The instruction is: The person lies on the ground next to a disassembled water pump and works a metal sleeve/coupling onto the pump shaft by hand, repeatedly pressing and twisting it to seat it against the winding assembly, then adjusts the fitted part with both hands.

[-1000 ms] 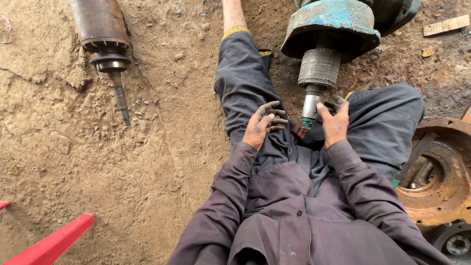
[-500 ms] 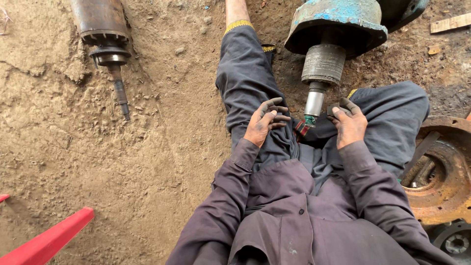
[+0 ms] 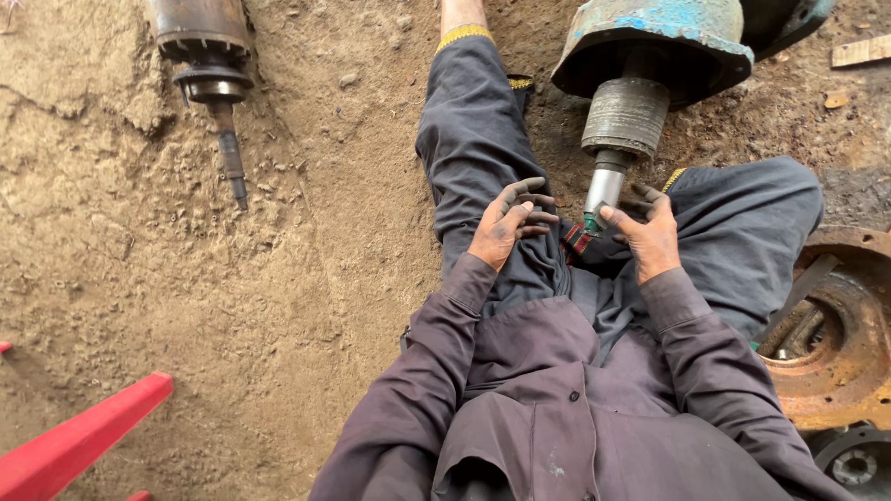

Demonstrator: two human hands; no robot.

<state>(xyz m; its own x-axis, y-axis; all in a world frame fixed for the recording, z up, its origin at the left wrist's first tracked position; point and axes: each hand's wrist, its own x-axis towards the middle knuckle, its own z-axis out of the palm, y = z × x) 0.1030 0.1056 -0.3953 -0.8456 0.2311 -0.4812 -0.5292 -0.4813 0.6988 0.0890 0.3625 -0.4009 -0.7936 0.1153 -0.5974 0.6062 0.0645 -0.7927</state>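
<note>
The person sits on the dirt ground (image 3: 232, 306) with legs spread, and a shiny steel shaft (image 3: 603, 190) points down between the knees. The left hand (image 3: 506, 227) rests on the left thigh, its greasy fingers loosely curled and holding nothing. The right hand (image 3: 650, 237) sits just right of the shaft's tip, fingers spread, thumb near or touching the tip; whether it truly touches is hard to make out. The shaft runs up into a ribbed grey cylinder (image 3: 626, 116) under a blue-painted housing (image 3: 650, 32), cut off by the top edge. At the top left lies a rusty rotor (image 3: 206, 46) with a thin spindle. A rusted ring casting (image 3: 840, 343) is cut off by the right edge, a red bar (image 3: 74, 445) by the lower left corner.
</note>
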